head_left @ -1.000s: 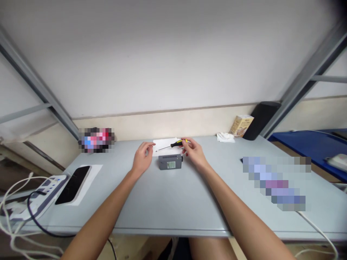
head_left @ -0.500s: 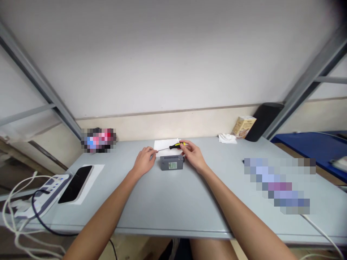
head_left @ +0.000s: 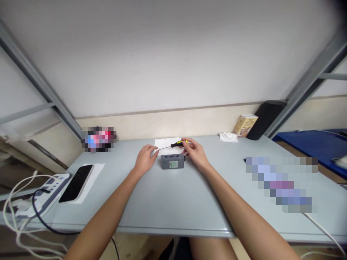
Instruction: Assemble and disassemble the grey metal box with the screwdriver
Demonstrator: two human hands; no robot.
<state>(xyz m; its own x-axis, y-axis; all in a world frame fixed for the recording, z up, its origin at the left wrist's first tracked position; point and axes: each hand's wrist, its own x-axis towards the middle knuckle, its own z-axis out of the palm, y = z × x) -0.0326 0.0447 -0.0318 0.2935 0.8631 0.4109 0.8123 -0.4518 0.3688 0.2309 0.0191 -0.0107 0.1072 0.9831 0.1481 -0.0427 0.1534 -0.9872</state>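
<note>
My right hand (head_left: 195, 153) is closed around a black and yellow screwdriver (head_left: 177, 143), its thin shaft pointing left above a white sheet of paper (head_left: 162, 141). Close to the screwdriver's tip is my left hand (head_left: 145, 157), thumb and forefinger apart, with nothing visible between them. Whether anything sits on the tip is too small to tell. In front of the paper, between my hands, a small dark grey metal box (head_left: 172, 162) stands on the grey table (head_left: 173, 202). It has a row of slots on top and a pale green label on its front.
To the left lie a black-screened phone (head_left: 76, 182) on paper and a white power strip (head_left: 45, 195) with cables. A crumpled tissue (head_left: 228, 137), a yellow carton (head_left: 245, 125) and a black cylinder (head_left: 267, 119) stand at the back right. Two blurred items lie at the sides.
My left thumb and forefinger have parted from the screwdriver's tip, which they were touching or nearly touching. The screwdriver stays in my right hand, and the view has shifted slightly.
</note>
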